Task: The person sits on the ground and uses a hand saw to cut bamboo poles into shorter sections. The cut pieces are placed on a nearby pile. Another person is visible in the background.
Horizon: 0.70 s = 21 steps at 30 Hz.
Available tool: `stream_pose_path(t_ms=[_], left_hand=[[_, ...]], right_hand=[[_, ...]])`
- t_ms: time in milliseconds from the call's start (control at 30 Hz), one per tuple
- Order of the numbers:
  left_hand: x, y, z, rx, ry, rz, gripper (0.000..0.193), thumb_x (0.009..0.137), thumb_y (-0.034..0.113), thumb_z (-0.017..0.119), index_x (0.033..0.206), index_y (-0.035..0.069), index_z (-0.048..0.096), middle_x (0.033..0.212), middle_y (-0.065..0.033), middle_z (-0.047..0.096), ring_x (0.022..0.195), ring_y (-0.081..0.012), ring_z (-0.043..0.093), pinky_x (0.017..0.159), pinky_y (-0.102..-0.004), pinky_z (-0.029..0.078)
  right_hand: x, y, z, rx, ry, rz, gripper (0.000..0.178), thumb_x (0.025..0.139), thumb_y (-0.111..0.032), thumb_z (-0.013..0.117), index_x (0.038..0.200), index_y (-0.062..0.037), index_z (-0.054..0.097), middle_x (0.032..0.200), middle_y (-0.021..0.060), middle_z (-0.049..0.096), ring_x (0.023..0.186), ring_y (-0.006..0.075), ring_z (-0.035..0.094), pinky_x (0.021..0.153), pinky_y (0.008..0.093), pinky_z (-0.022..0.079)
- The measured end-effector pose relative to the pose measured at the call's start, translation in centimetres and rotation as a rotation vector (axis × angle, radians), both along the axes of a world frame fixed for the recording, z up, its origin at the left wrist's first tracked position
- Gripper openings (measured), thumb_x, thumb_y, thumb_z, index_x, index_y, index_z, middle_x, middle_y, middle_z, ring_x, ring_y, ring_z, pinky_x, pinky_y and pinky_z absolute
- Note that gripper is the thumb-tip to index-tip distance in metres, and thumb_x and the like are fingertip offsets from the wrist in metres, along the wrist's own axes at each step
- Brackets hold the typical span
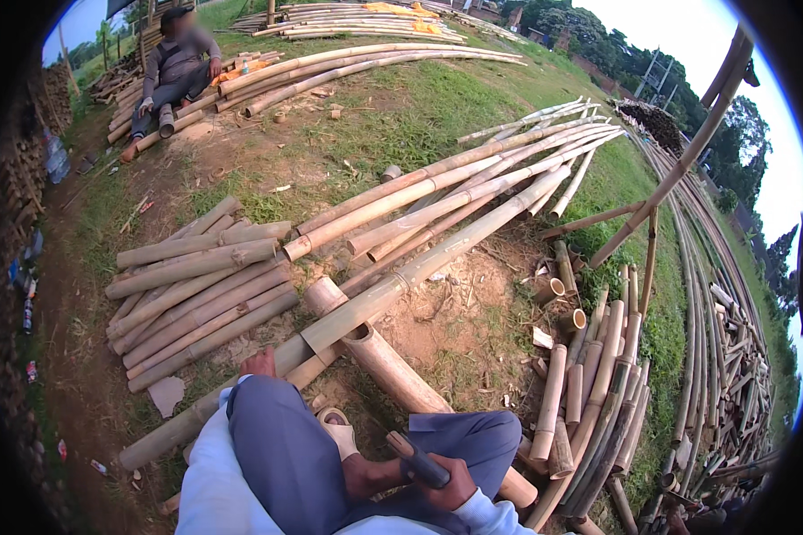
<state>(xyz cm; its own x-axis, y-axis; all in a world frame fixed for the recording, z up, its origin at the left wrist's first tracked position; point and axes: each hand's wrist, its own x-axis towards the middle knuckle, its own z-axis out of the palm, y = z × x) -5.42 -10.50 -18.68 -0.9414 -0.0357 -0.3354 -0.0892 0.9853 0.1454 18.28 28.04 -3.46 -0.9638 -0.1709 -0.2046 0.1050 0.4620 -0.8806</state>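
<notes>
A long greenish bamboo pole [455,241] runs from the lower left to the far right, crossing a thick bamboo log [401,379] in front of me. My left hand [259,361], partly hidden behind my knee, is closed over the pole near its closer end. Low in the middle, my right hand [453,486] is wrapped round a dark handle with a brown wooden end [415,456]; the rest of that tool is hidden. My sandalled foot [337,430] stands beside the log, under the pole.
Short cut bamboo lengths [205,308] lie stacked at left. More long poles [437,183] stretch behind. On the right are bamboo pieces [589,392] and a slanted post frame [678,169]. Another person [177,67] sits on bamboo at the far left.
</notes>
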Motion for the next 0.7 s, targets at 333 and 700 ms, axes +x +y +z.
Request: stream_pose_path(t_ms=[333, 700], left_hand=[[1.1, 0.3, 1.4, -0.004, 0.031, 0.006, 0.08, 0.072, 0.037, 0.082, 0.137, 0.007, 0.045, 0.119, -0.0219, 0.068, 0.114, -0.0417, 0.065, 0.102, -0.0537, 0.047], [-0.3, 0.6, 0.4, 0.021, -0.111, -0.016, 0.077, 0.073, 0.038, 0.081, 0.134, 0.007, 0.045, 0.116, -0.0233, 0.069, 0.112, -0.0428, 0.065, 0.1, -0.0536, 0.048]], right_hand=[[0.2, -1.2, 0.4, 0.106, 0.102, 0.006, 0.016, 0.083, -0.009, 0.076, 0.093, -0.0016, 0.067, 0.07, 0.018, 0.065, 0.06, 0.0319, 0.068, 0.056, 0.0375, 0.049], [-11.7, -7.6, -8.9, -0.063, 0.103, 0.0, 0.014, 0.085, -0.009, 0.073, 0.094, -0.0008, 0.066, 0.072, 0.0163, 0.064, 0.062, 0.0228, 0.063, 0.063, 0.0356, 0.05]])
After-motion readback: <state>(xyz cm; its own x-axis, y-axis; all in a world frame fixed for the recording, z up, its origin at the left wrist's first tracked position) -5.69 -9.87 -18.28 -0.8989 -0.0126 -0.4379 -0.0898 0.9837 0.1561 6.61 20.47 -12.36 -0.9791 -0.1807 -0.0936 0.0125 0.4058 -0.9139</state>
